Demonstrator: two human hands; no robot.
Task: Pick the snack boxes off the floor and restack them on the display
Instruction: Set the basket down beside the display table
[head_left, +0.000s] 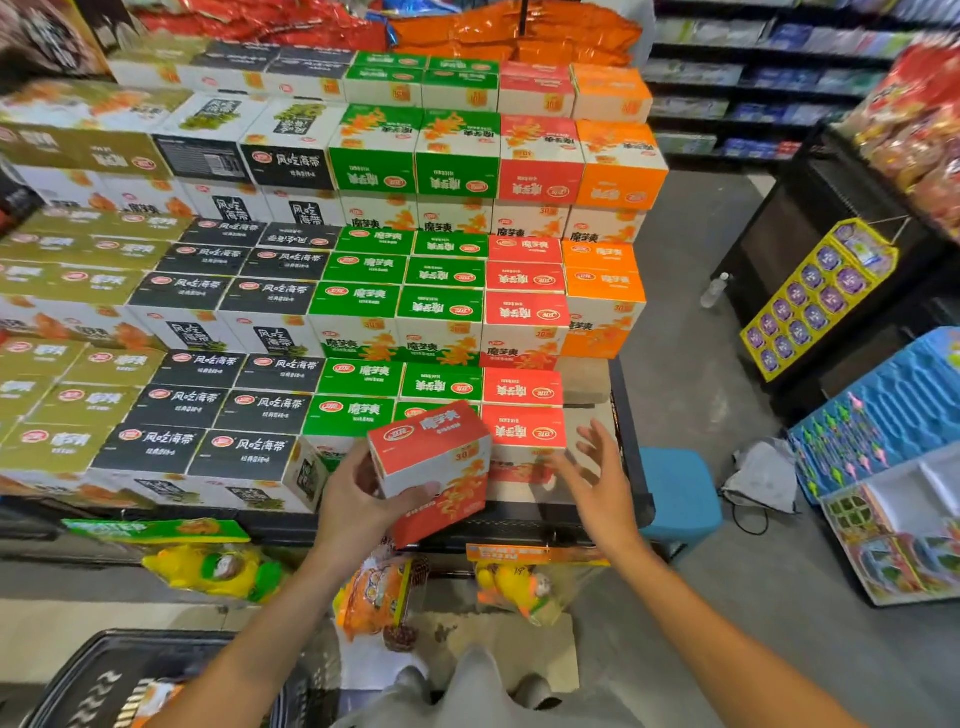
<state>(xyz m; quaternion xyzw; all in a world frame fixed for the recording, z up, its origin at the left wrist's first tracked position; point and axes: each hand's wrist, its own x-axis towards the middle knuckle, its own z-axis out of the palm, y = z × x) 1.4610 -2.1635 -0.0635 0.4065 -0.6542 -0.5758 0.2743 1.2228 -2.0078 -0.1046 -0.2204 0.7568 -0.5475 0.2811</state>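
Five fingers of the left hand (363, 493) clamp a red-and-white cardboard snack box (434, 467), tilted, held just in front of the tiered display of stacked boxes (171, 447) at its lowest step. Beside it the right hand (597, 467) hovers with fingers spread, gripping nothing, near the red boxes (522, 426) on that step. Off right, a blue plastic stool (678, 493) sits on the floor.

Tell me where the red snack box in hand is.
Head view, lower centre: the left hand grips the red box, tilted, before the display's bottom red row.
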